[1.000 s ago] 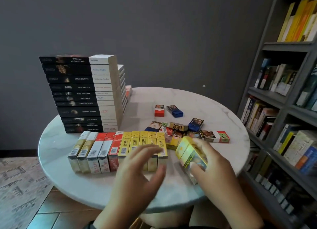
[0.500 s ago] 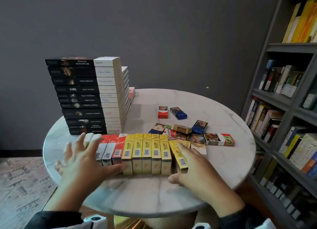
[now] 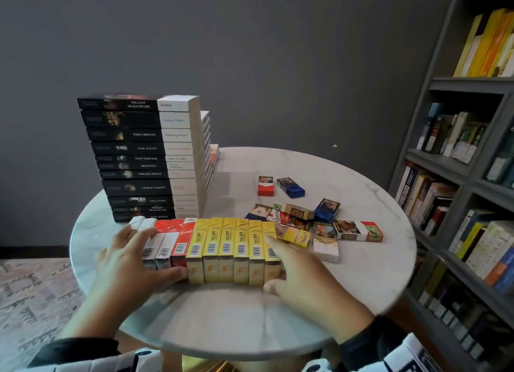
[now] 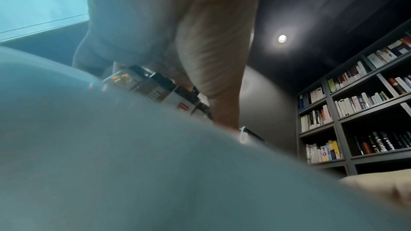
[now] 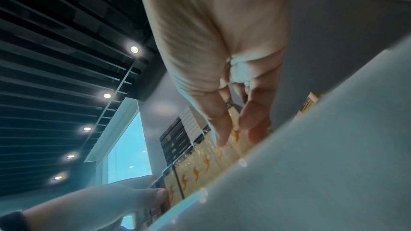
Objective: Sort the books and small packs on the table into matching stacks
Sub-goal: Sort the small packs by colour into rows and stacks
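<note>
Buckling is the chief risk to the row of packs (image 3: 230, 246), which is stood on edge across the lower middle of the head view. The row is pressed from both ends. If too much force is applied, a middle pack could be squeezed upward or tipped flat. A sideways shove could also drive the last yellow pack (image 3: 271, 243) into the loose packs (image 3: 294, 218) just right of the row. A push toward the top of the frame could nudge the tall book stack (image 3: 144, 160), which is set close behind the row's left end.

The grip of the left hand (image 3: 128, 263) is open. Its fingers are laid flat over the pale packs and its thumb is set against the near ends. The grip of the right hand (image 3: 303, 277) is likewise open, with straight fingers held along the last yellow pack. Nothing is clasped by either hand.

Eleven packs can be counted in the row: two pale, two white with red tops, one red and six yellow. About ten loose packs are scattered on the tabletop (image 3: 250, 316) at right of centre, though an exact count is prevented by overlap. Eleven spines are counted in the front book stack. A second stack (image 3: 205, 138) behind it is mostly hidden and cannot be counted.
</note>
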The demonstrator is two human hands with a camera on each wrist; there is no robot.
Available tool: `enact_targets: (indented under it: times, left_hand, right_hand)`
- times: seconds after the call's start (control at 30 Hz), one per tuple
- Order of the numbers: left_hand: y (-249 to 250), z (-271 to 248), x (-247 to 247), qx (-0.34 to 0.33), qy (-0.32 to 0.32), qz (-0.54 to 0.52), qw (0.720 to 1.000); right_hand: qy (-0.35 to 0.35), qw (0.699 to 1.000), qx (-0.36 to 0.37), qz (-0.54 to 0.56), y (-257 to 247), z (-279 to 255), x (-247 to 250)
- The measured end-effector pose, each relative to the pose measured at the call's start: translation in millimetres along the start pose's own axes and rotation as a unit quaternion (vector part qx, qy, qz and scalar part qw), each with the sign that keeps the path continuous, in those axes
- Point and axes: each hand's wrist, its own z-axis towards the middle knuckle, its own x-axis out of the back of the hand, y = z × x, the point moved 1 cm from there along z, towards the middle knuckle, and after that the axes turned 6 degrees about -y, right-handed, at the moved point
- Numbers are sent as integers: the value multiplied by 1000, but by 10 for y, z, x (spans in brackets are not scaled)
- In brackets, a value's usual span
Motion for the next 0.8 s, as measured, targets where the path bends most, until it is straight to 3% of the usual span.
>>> enact_targets:
  times: [0.17,0.5,0.7,0.8]
  left_hand:
    - [-168,69,66,31,21,-1,999]
    - [-247,162,63,20,30,-48,998]
    - [-195,75,49,-9,67,-33,997]
    - [-124,23,-18,-26,48,-12,998]
  right_hand:
    - [-24,999,23,-6,-133,18,-81]
    - [-80,996,19,-21,-146,133,-60]
    - [-104,989,8,-104,-170,61,405]
    - [-82,988,-5,-130,-147,108,716]
